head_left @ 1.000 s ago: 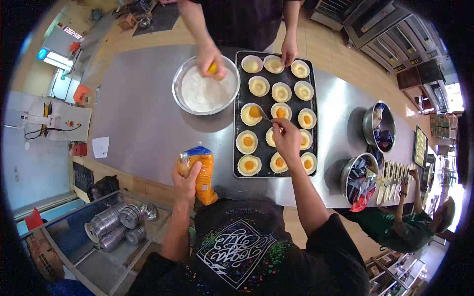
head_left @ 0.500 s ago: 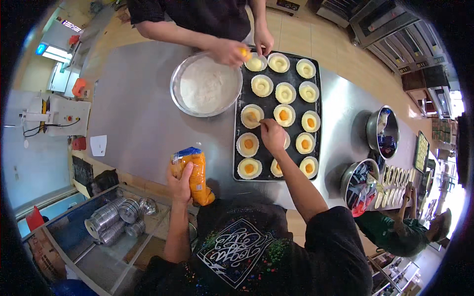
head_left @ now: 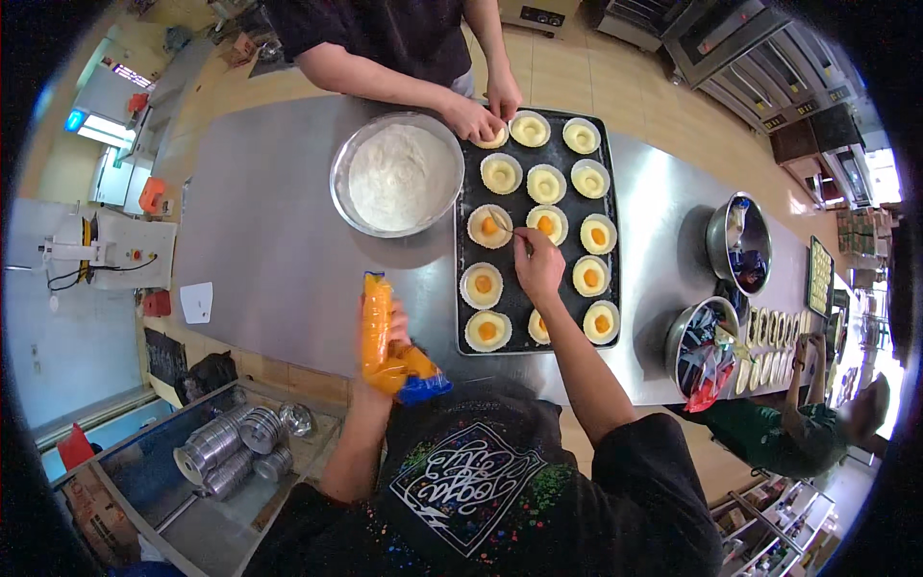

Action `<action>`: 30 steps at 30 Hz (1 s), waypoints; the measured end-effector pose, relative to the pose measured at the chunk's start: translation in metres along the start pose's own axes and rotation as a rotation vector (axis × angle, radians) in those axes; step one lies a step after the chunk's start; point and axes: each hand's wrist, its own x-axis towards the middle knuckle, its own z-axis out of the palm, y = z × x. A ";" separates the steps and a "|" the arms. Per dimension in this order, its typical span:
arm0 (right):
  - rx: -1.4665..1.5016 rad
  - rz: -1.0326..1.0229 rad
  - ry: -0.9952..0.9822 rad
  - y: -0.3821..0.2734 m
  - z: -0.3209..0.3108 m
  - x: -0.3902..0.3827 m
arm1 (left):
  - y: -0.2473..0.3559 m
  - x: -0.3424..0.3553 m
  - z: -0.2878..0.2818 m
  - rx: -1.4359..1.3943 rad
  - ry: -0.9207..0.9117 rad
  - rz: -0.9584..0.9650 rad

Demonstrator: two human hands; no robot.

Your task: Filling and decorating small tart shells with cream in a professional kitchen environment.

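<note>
My left hand (head_left: 398, 323) grips a soft orange packet (head_left: 381, 338) with a blue end, held near the table's front edge. The packet is bent, its blue end low and toward the right. In my right hand (head_left: 540, 265) is a thin spoon (head_left: 501, 223), pinched by its handle. Its tip is at a dough round (head_left: 490, 227) in a white paper cup, beside a dab of orange filling. Under it lies a black baking tray (head_left: 519, 306) with rows of such cups. Nearer cups hold orange filling; farther ones show a bare hollow.
A metal bowl of white flour (head_left: 399, 178) stands left of the tray. Across the table, another person's hands (head_left: 478, 121) work at the far left cup. Two metal bowls (head_left: 716, 240) with packets sit at the right. Another person (head_left: 788, 428) is farther right.
My left hand has turned the packet, so its blue end went from top to lower right. An orange dab now shows in the cup under my spoon. The other person's hand moved onto the far cup.
</note>
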 end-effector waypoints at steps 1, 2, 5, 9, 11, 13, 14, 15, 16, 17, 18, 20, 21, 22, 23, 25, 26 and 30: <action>-0.008 0.005 0.008 0.000 -0.006 -0.003 | -0.009 0.005 0.008 -0.005 0.000 -0.011; 0.099 0.051 0.026 0.001 -0.015 -0.005 | -0.033 0.018 0.032 -0.016 0.156 0.107; 0.461 0.153 0.053 -0.021 -0.041 -0.012 | -0.097 0.040 0.111 -0.016 0.609 0.507; 0.681 0.312 0.050 -0.081 -0.096 -0.037 | -0.091 0.015 0.108 0.132 0.436 0.282; 0.791 0.376 0.029 -0.105 -0.115 -0.049 | -0.081 0.003 0.101 0.190 0.377 0.217; 0.842 0.402 0.027 -0.124 -0.134 -0.060 | -0.059 -0.004 0.083 0.359 0.198 0.038; 0.882 0.421 -0.008 -0.134 -0.140 -0.066 | -0.051 -0.005 0.078 0.444 0.108 -0.054; 0.922 0.439 -0.044 -0.142 -0.144 -0.073 | -0.044 -0.007 0.073 0.529 0.019 -0.148; 0.923 0.437 -0.031 -0.148 -0.149 -0.079 | -0.046 -0.004 0.077 0.531 0.015 -0.160; 0.935 0.403 -0.070 -0.154 -0.153 -0.085 | -0.049 0.000 0.081 0.520 0.008 -0.143; 0.949 0.371 -0.110 -0.160 -0.157 -0.091 | -0.055 0.004 0.088 0.510 0.003 -0.126; 0.976 0.304 -0.191 -0.167 -0.160 -0.102 | -0.068 0.012 0.102 0.491 -0.007 -0.092; 0.981 0.300 -0.183 -0.170 -0.161 -0.106 | -0.075 0.014 0.108 0.498 -0.008 -0.098; 0.978 0.301 -0.181 -0.173 -0.161 -0.109 | -0.082 0.017 0.115 0.425 0.080 -0.042; 0.974 0.305 -0.175 -0.175 -0.161 -0.112 | -0.089 0.021 0.120 0.350 0.169 0.012; 0.965 0.315 -0.165 -0.178 -0.163 -0.116 | -0.098 0.027 0.127 0.200 0.348 0.119; 0.968 0.309 -0.160 -0.179 -0.163 -0.119 | -0.096 0.025 0.123 0.205 0.344 0.116; 0.998 0.393 -0.295 -0.187 -0.167 -0.128 | -0.076 0.010 0.086 0.622 0.104 0.125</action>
